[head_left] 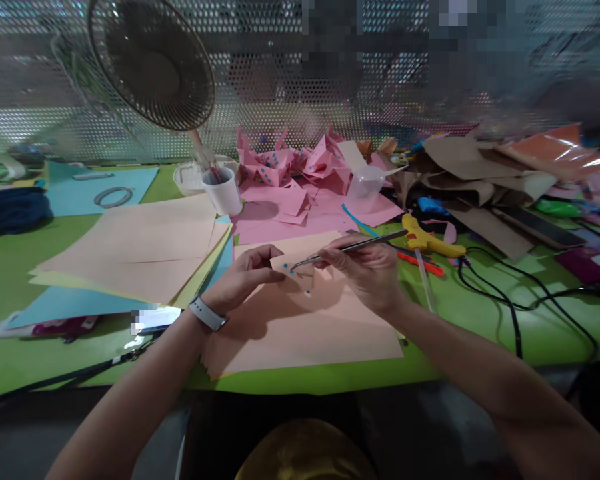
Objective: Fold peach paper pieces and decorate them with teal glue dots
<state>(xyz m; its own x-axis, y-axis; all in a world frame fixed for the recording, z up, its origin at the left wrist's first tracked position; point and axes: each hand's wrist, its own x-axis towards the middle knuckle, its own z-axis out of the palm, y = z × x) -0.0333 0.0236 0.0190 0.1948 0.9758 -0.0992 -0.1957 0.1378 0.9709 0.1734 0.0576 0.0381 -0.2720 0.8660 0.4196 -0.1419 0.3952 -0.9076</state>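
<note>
My left hand [245, 275], with a pale watch strap at the wrist, pinches the edge of a small peach paper piece [303, 265] between thumb and fingers. Small blue dots show on this piece, and another blue dot [308, 291] lies just below it. In my right hand [373, 275] is a pair of slim metal tweezers [360, 245], gripped like a pen. Their tips point left and reach the paper beside the dots; whether they hold a dot is too small to tell. Beneath both hands lies a stack of peach sheets [310, 340].
Peach, yellow and blue sheets [130, 247] are piled at left, near a white cup [223, 191] and a fan [153, 67]. Folded pink paper shapes [275, 163] stand behind. A yellow glue gun [430, 239], black cables [510, 300] and brown paper scraps [465, 167] lie at right.
</note>
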